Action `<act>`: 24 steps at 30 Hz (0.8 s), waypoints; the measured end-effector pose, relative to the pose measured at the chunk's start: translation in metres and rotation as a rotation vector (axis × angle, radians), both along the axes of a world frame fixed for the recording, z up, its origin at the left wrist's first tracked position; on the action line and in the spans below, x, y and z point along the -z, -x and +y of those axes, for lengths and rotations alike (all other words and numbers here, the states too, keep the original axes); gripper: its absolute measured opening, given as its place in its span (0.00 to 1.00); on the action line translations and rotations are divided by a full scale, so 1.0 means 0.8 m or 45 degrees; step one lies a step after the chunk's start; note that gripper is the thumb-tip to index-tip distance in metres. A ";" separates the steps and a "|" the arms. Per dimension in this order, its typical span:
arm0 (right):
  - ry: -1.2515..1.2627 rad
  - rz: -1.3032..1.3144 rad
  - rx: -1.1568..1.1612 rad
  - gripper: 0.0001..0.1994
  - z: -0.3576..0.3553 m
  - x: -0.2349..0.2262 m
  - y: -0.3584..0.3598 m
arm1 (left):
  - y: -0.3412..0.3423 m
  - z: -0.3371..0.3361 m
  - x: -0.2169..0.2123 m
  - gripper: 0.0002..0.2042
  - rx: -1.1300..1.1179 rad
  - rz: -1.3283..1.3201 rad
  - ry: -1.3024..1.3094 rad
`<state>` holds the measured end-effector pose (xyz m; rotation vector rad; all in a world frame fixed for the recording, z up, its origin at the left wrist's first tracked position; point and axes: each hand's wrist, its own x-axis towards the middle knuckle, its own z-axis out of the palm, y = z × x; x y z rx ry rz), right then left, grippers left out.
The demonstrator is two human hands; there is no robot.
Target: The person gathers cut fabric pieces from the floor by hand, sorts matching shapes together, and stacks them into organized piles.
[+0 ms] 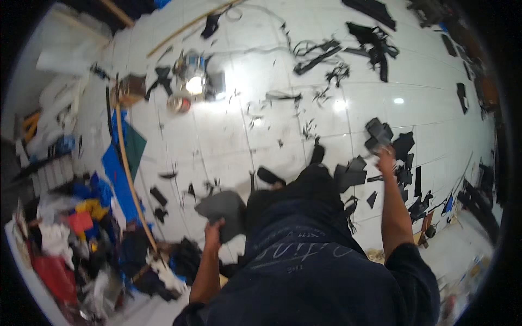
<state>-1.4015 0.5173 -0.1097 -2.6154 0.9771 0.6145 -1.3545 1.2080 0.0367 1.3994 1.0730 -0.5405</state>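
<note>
My left hand (214,232) grips the edge of a flat dark grey sheet piece (222,209), which looks like leather or fabric, beside my left leg. Out to the right, my right hand (385,157) is closed on the near end of a small bunch of dark grey cut pieces (376,132); blur hides the exact hold of its fingers. Nearer my right leg lie more grey cut pieces (350,174) on the floor. Black scraps (403,144) are heaped just right of my right hand.
Black strips and offcuts (375,46) litter the white tiled floor (228,141). At the far left stand a round tin (178,104) and a shiny lit object (194,81). A long wooden stick (126,157) borders a pile of colourful scraps (81,239) on the left.
</note>
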 end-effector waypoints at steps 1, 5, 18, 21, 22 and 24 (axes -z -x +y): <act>-0.170 -0.095 0.432 0.10 -0.023 -0.014 0.051 | 0.029 0.036 0.035 0.16 -0.139 -0.002 0.108; -0.145 -0.493 1.343 0.34 -0.140 -0.052 0.347 | -0.045 -0.057 0.038 0.27 0.088 -0.042 -0.210; -0.395 -0.466 1.288 0.30 -0.277 -0.111 0.312 | -0.179 -0.340 -0.031 0.16 0.192 -0.188 -0.398; -0.494 -0.650 1.204 0.30 -0.327 -0.146 0.236 | -0.236 -0.418 -0.034 0.13 0.040 -0.353 -0.007; -0.387 -0.682 1.083 0.31 -0.353 -0.126 0.258 | -0.255 -0.442 -0.038 0.11 -0.014 -0.335 0.071; -0.432 -0.758 1.172 0.31 -0.375 -0.129 0.243 | -0.296 -0.493 -0.044 0.12 -0.034 -0.284 0.181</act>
